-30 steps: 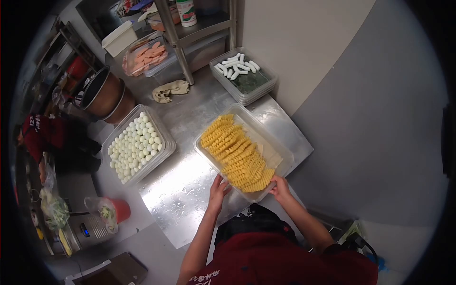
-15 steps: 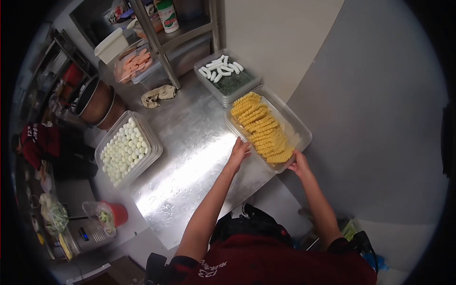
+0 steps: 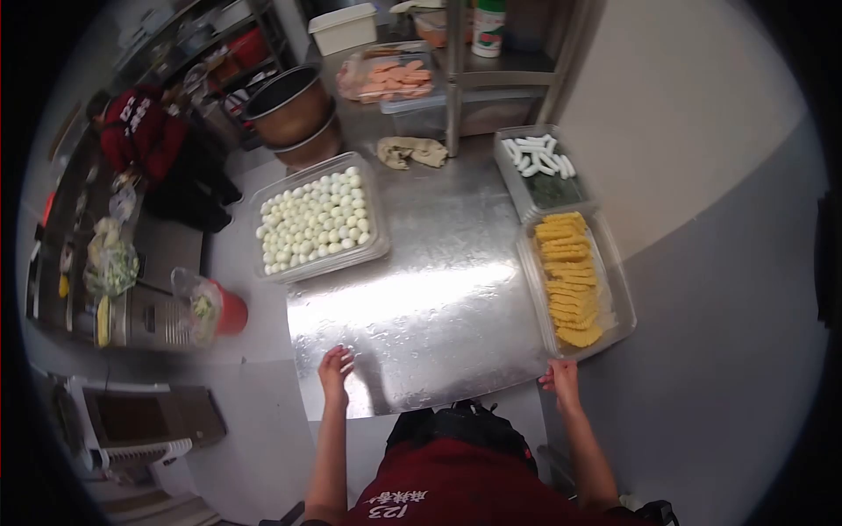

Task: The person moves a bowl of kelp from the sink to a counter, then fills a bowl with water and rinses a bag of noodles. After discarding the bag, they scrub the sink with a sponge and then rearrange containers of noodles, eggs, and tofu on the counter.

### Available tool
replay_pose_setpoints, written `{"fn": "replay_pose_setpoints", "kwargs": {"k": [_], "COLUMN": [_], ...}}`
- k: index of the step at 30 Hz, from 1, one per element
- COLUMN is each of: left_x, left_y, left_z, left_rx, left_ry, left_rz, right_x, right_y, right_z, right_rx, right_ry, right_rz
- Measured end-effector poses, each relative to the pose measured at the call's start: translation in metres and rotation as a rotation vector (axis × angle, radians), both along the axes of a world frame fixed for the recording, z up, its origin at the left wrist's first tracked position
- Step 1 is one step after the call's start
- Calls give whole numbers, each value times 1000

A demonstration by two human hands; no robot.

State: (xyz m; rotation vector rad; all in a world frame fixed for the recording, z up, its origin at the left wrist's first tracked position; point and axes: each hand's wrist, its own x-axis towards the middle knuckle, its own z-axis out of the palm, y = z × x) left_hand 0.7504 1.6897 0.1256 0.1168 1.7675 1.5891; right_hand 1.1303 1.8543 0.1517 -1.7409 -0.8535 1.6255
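Observation:
My left hand (image 3: 337, 373) is above the front left part of the metal table (image 3: 421, 351), holding nothing, its fingers apart and slightly curled. My right hand (image 3: 562, 381) is at the near end of a clear plastic tub (image 3: 618, 294) with yellow crinkled slices (image 3: 572, 280); its fingers are curled, and whether they touch the tub cannot be made out. Behind that tub stands another with white pieces (image 3: 537, 156) over something dark green. A stacked clear tub of pale round eggs (image 3: 320, 219) sits on the table's left side.
A crumpled cloth (image 3: 412, 152) lies near the shelf post (image 3: 453, 88). Pink slices (image 3: 396, 79) in a container and a white box (image 3: 343, 29) are at the back. Large brown pots (image 3: 294, 110), a red bucket (image 3: 230, 309) and a co-worker (image 3: 145, 131) are on the left.
My left hand has left the side of the yellow-slice tub and moved left over the table. My right hand stays near the tub's front end. The view has turned toward the left.

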Motion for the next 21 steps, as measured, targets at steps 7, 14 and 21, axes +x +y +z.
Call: {"fn": "replay_pose_setpoints", "kwargs": {"k": [7, 14, 21], "left_x": [-166, -241, -261], "left_y": [-11, 41, 68], "left_z": [33, 21, 13], "left_rx": [37, 101, 9], "left_ry": [252, 188, 330], "left_rz": [257, 256, 44], "right_x": [-71, -183, -400], "right_y": [4, 21, 120], "right_z": [2, 30, 24], "right_rx": [-164, -180, 831], "right_ry": [496, 349, -436], "right_rz": [-528, 250, 579]}}
